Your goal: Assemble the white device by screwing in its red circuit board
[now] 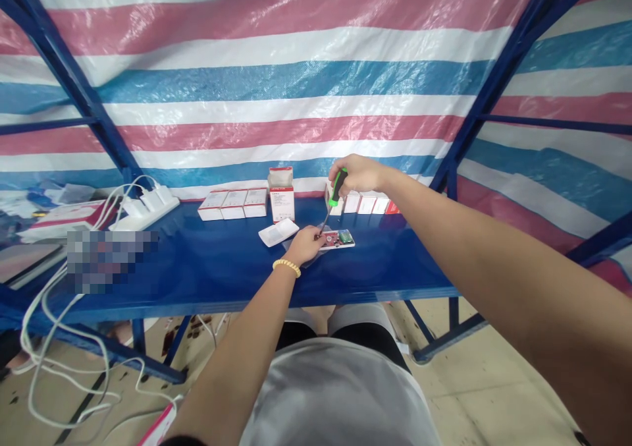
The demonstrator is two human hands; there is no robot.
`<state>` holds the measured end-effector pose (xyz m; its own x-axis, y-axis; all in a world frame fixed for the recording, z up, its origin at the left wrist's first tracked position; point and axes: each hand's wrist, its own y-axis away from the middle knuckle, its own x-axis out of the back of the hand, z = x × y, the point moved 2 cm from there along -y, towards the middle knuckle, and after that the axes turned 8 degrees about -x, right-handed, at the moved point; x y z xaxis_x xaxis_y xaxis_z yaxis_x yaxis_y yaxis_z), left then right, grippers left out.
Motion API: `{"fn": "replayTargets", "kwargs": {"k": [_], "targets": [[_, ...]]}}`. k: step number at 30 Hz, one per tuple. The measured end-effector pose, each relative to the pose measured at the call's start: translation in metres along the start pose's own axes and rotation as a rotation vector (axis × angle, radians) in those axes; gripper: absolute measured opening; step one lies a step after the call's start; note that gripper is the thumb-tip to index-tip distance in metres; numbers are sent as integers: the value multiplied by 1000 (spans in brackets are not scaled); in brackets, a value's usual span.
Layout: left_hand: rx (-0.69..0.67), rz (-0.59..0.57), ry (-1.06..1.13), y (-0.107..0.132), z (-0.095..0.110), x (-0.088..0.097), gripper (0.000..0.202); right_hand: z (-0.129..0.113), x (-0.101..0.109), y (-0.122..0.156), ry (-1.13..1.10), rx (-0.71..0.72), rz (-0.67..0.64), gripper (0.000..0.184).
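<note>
The right hand point(356, 173) is raised above the blue bench point(207, 261), its forearm running long from the lower right of the view, wrist bent so the fingers wrap fully around the green-and-black handle of a screwdriver point(334, 195); that grip is closed tight on the handle. The screwdriver slants down and to the left, its thin shaft ending at a small red circuit board point(336, 238) that lies flat on the bench. The left hand point(305, 243), with a yellow bead bracelet point(287, 266) at the wrist, reaches in from the lower middle and rests low on the bench at the board's left end; its fingers are curled and pressed against the board's edge, steadying it, though exactly how far they close around it cannot be told. Just left of this hand lies a flat white cover point(278, 231). Behind it stands 1 upright white-and-red box point(281, 194), with a row of 3 lying boxes point(233, 203) to its left and more small boxes point(366, 203) under the right hand. Further left on the bench sits a white power strip point(144, 210) with plugs and trailing white cables point(44, 367).
</note>
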<state>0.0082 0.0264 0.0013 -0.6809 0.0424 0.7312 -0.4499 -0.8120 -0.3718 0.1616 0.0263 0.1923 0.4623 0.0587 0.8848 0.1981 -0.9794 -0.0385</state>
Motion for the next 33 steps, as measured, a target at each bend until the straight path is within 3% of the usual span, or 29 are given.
{"fn": "replayTargets", "kwargs": {"k": [9, 15, 19, 27, 33], "targets": [[31, 47, 41, -2, -4, -1, 24, 32, -9, 1, -347, -120, 61, 30], [118, 179, 71, -1, -4, 2, 28, 69, -19, 2, -898, -252, 233, 31], [123, 198, 87, 1, 0, 3, 22, 108, -20, 5, -1037, -343, 405, 30], [120, 186, 102, 4, 1, 3, 34, 162, -26, 15, -726, -540, 603, 31], [90, 186, 96, 4, 0, 1, 34, 177, -54, 20, -311, -545, 372, 26]]}}
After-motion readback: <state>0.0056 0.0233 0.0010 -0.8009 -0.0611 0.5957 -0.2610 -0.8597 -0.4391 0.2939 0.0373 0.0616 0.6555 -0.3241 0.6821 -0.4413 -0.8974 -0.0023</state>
